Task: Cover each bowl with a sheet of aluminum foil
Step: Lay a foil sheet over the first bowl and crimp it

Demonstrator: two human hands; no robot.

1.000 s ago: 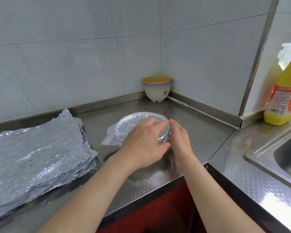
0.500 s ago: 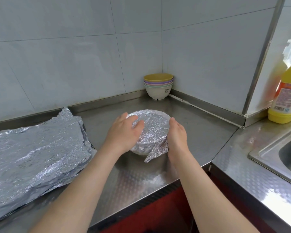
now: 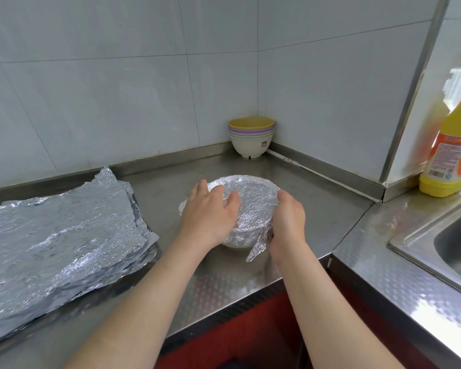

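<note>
The bowl (image 3: 236,243) I am wrapping sits on the steel table (image 3: 317,209), and everything else is placed from it: the stack of bowls (image 3: 251,137) waiting for covers is beyond it in the tiled corner, and the pile of foil sheets (image 3: 59,235) lies well to its left. My left hand (image 3: 210,217) rests released on its left shoulder, fingers spread and pressing the foil sheet (image 3: 253,201) down over the rim. My right hand (image 3: 288,219) is flat against its right side, but the fingers run round the far side, so I cannot tell whether they clasp it. To do this step well, I think I should smooth the foil downward in short strokes round the rim, steadying the bowl with the other hand, then fold under the loose corner (image 3: 258,249) that sticks out at its near right. The foil is thin, crinkled and bright, holds a crease and probably tears under a dragging nail; the bowl below looks smooth, white and round, so it may slide on the polished steel
</note>
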